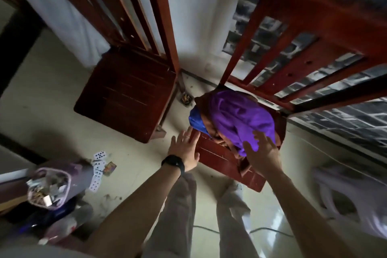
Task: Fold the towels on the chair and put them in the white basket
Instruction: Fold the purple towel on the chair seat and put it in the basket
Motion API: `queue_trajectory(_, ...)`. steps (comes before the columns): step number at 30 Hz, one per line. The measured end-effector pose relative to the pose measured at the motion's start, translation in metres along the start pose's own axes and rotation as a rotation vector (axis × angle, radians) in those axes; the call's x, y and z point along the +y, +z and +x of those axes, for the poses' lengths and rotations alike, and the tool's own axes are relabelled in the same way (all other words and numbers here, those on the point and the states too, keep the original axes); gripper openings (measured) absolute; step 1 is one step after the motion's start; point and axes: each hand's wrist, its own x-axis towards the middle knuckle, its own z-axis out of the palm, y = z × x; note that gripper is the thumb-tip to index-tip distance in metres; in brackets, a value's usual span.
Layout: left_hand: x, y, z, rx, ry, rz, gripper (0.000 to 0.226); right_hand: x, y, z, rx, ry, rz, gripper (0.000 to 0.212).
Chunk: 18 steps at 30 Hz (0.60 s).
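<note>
Hovering at the towel pile [234, 115] heaped on the chair [219, 159], both hands spread and empty: left hand [184, 148] just beside the seat's edge, right hand [261, 153] over the purple towel [247, 125]. Risk of dragging the overhanging blue towel [195, 120] onto the floor [52, 90] by lifting only the top layer. Count of towels beneath hidden; white basket [345, 195] at right blurred, only guessed.

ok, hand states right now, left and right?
Left hand: open, fingers straight, holding nothing.
Right hand: open, fingers spread over the purple towel, not gripping it.
</note>
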Motion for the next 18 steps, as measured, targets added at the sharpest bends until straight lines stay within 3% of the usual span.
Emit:
queue_trajectory(7,-0.03,0.044,0.095,-0.002,0.188,0.096,0.087,0.004,0.068,0.057,0.077,0.107,-0.147,0.054)
queue_trajectory(11,-0.037,0.067,0.125,-0.044,0.242,0.122,0.087,0.012,0.091,0.07,0.219,0.129,-0.135,0.026)
queue_trajectory(18,-0.039,0.068,0.129,-0.062,0.262,0.181,0.088,0.015,0.076,0.049,0.435,0.026,0.049,0.019)
